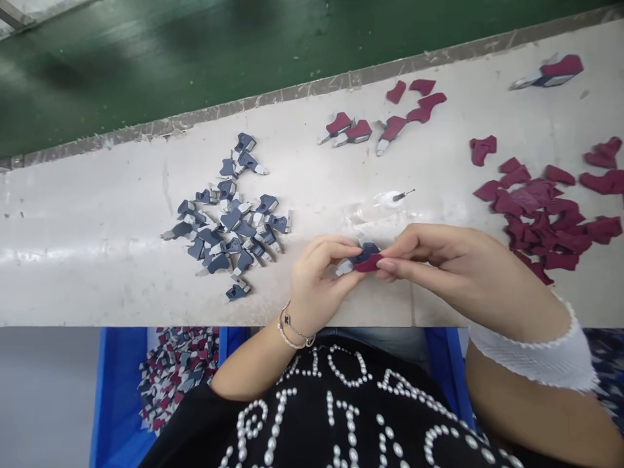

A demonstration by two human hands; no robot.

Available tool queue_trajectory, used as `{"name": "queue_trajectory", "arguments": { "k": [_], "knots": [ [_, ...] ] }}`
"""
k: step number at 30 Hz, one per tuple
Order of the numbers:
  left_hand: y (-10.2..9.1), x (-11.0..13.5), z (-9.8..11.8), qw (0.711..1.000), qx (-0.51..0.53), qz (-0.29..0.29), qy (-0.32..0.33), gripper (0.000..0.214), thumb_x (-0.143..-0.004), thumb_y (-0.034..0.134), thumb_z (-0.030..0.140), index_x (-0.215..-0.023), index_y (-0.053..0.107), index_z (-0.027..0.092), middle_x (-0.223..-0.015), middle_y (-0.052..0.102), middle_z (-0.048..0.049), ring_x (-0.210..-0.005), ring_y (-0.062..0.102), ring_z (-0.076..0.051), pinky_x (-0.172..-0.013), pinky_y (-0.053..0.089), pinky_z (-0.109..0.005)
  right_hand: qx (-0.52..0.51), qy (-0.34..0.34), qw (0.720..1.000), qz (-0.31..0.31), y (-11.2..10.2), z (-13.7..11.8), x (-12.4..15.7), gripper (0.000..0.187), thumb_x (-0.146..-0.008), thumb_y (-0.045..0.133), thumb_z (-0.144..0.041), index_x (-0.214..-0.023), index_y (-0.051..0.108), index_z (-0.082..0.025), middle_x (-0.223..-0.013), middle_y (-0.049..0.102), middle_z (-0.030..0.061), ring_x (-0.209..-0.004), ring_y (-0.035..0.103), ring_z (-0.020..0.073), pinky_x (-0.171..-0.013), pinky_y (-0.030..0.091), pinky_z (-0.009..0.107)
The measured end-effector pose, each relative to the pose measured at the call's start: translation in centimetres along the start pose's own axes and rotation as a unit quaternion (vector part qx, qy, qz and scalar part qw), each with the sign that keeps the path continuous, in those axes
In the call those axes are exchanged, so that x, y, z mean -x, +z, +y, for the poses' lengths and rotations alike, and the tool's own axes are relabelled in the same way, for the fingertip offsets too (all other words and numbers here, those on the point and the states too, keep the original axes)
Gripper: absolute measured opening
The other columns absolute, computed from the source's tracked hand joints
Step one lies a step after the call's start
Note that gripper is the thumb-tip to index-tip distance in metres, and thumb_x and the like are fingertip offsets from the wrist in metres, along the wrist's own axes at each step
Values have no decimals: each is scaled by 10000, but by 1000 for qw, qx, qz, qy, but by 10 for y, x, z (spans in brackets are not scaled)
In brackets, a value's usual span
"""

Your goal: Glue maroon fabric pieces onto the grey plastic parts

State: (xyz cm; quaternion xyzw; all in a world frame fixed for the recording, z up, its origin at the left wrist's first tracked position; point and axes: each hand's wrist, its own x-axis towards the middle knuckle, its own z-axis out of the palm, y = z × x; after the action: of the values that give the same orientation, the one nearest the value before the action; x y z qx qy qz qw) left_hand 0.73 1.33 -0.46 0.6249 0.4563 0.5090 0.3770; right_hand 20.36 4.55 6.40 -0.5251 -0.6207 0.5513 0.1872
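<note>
Close to the table's front edge, my left hand (322, 273) pinches a small dark-blue and grey plastic part (366, 251). A maroon cover piece (368, 263) lies along the near side of that part. The thumb and fingertips of my right hand (439, 260) are closed on the right end of the maroon cover piece. My fingers partly hide both pieces, so how far they fit together does not show. Just beyond my hands, a small clear bottle (387, 199) with a thin dark metal tip lies on the table.
A pile of blue-grey parts (229, 227) lies left on the white table (97, 221). Loose maroon covers (541, 201) lie right. Several parts with maroon covers (358, 132) lie toward the back. Below the front edge stands a blue bin (114, 390) of mixed pieces.
</note>
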Motion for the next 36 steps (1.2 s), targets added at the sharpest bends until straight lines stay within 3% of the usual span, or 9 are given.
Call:
{"name": "queue_trajectory", "arguments": {
  "k": [3, 19, 23, 26, 29, 31, 36],
  "knots": [
    [2, -3, 0, 999, -25, 11, 40, 254, -776, 838, 202, -990, 702, 207, -959, 733, -51, -906, 717, -164, -735, 622, -269, -20, 15, 1000, 11, -1, 4, 0, 223, -869, 713, -466, -792, 707, -257, -777, 749, -16, -726, 724, 150, -646, 571, 252],
    [0, -10, -2, 995, -52, 5, 81, 259, -777, 843, 237, -998, 717, 190, -945, 750, -51, -895, 730, -151, -816, 635, -284, -52, 57, 997, 7, -4, 3, -9, 300, -842, 736, -510, -764, 683, -225, -742, 736, 5, -712, 718, 164, -684, 573, 293],
    [0, -10, -3, 995, -45, 0, 85, 244, -779, 840, 231, -982, 715, 179, -932, 754, -49, -892, 732, -146, -811, 636, -277, -53, 64, 997, -3, -4, 3, -11, 330, -831, 745, -515, -747, 641, -213, -714, 718, 7, -687, 690, 159, -644, 532, 282],
    [0, -9, -3, 996, -29, -6, 79, 249, -775, 841, 214, -983, 713, 170, -938, 756, -53, -889, 733, -143, -808, 638, -273, -65, 73, 995, -20, -4, 5, -10, 328, -842, 733, -527, -848, 609, -223, -646, 663, -18, -603, 613, 139, -543, 443, 262],
    [1, -9, -3, 996, -14, -11, 89, 263, -761, 851, 206, -980, 713, 160, -940, 758, -62, -890, 735, -141, -816, 637, -266, -78, 55, 994, -55, -4, 8, -11, 304, -911, 653, -529, -1002, 625, -241, -798, 702, 1, -735, 640, 157, -633, 483, 273],
    [1, -10, -3, 995, -4, -13, 94, 272, -748, 860, 197, -976, 714, 165, -938, 759, -56, -886, 736, -137, -816, 638, -262, -74, 27, 994, -82, -4, 9, -12, 268, -955, 600, -500, -988, 664, -242, -904, 702, 17, -842, 642, 162, -730, 506, 277],
    [0, -10, -2, 994, 39, -24, 98, 288, -726, 869, 164, -971, 717, 156, -947, 761, -59, -901, 735, -135, -829, 637, -257, -92, -3, 991, -96, -3, 9, -14, 272, -954, 603, -475, -875, 664, -222, -819, 633, 14, -774, 588, 150, -694, 485, 266]
  ]
}}
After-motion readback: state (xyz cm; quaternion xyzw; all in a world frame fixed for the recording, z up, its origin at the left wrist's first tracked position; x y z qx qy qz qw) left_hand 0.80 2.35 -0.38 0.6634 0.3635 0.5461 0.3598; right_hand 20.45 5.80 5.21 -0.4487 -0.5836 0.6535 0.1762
